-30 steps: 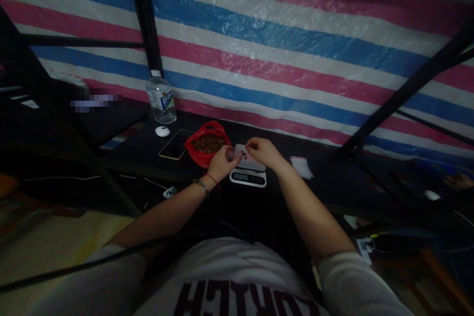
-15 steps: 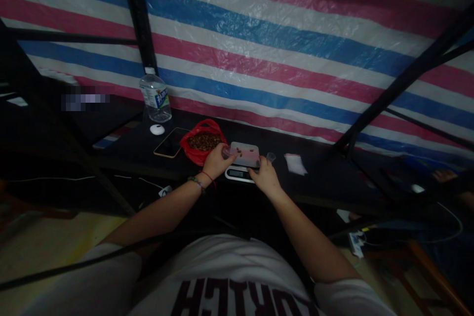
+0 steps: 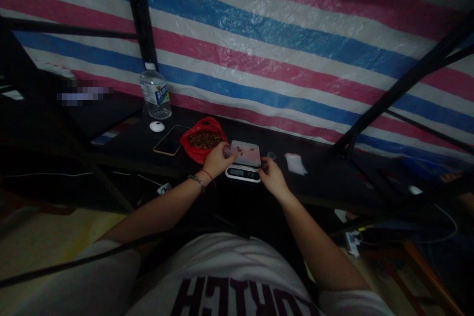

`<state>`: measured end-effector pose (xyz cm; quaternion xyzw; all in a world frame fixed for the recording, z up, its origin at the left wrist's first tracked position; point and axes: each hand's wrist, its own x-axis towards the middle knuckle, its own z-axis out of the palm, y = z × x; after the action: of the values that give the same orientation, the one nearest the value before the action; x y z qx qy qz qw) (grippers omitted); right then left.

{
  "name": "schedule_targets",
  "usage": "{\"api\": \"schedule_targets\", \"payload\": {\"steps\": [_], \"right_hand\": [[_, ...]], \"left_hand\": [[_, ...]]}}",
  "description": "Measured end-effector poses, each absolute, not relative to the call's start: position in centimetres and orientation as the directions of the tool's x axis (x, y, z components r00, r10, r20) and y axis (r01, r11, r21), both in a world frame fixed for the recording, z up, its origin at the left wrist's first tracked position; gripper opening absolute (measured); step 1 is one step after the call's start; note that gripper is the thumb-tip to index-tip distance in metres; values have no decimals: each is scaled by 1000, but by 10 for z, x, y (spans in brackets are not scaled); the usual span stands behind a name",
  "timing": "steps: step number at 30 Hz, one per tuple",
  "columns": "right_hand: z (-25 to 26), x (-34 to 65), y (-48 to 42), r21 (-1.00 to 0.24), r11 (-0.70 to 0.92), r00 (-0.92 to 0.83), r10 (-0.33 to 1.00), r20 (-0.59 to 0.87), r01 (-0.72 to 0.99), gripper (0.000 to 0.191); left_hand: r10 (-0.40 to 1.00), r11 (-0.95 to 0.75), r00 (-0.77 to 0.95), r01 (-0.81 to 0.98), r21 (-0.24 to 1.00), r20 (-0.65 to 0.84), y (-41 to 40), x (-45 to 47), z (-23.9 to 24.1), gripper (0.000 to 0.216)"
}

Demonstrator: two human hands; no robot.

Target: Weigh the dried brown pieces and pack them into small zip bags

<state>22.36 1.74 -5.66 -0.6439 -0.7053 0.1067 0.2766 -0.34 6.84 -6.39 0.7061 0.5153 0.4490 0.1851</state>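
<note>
A digital scale point(image 3: 242, 174) with a pale platform point(image 3: 250, 158) sits near the table's front edge. Several small brown pieces point(image 3: 240, 149) lie on that platform. At its left side, my left hand point(image 3: 218, 159) is closed on a small clear plastic cup point(image 3: 227, 150), partly hidden by the fingers. My right hand point(image 3: 273, 177) is beside the scale's right end, thumb and fingers apart and nothing visible between them. Just beyond its fingertips is another small clear piece of plastic point(image 3: 271, 155), cup-like in shape. Left of the scale, a red plastic bag point(image 3: 192, 154) stands open around many brown nut-like pieces point(image 3: 204, 139).
A phone point(image 3: 171, 140), a white mouse point(image 3: 157, 127) and a large clear bottle point(image 3: 157, 101) stand to the left. White plastic packets point(image 3: 295, 163) lie right. Dark metal posts point(image 3: 140, 15) frame the table before a striped sheet point(image 3: 259, 49).
My right hand has moved slightly right, off the scale's right corner, uncovering its buttons. My left hand stays at the platform's left side with the cup.
</note>
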Motion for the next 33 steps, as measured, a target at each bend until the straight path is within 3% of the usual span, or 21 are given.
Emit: {"api": "schedule_targets", "payload": {"steps": [3, 6, 13, 24, 33], "right_hand": [[-50, 220, 5, -357, 330, -234, 929, 287, 874, 32], [-42, 214, -4, -202, 421, -389, 904, 179, 885, 35], [-37, 202, -15, 36, 310, -312, 947, 76, 950, 52], [-49, 234, -19, 38, 112, -116, 985, 126, 993, 53], [-38, 223, -21, 8, 339, -339, 939, 50, 941, 54]], "left_hand": [[895, -400, 66, 556, 729, 441, 68, -3, -63, 37], [899, -389, 59, 563, 729, 434, 68, -2, -63, 36], [899, -389, 64, 573, 722, 434, 67, -2, -63, 39], [897, -394, 78, 586, 708, 435, 67, -3, -64, 35], [894, -400, 79, 588, 703, 442, 70, -4, -67, 35]]}}
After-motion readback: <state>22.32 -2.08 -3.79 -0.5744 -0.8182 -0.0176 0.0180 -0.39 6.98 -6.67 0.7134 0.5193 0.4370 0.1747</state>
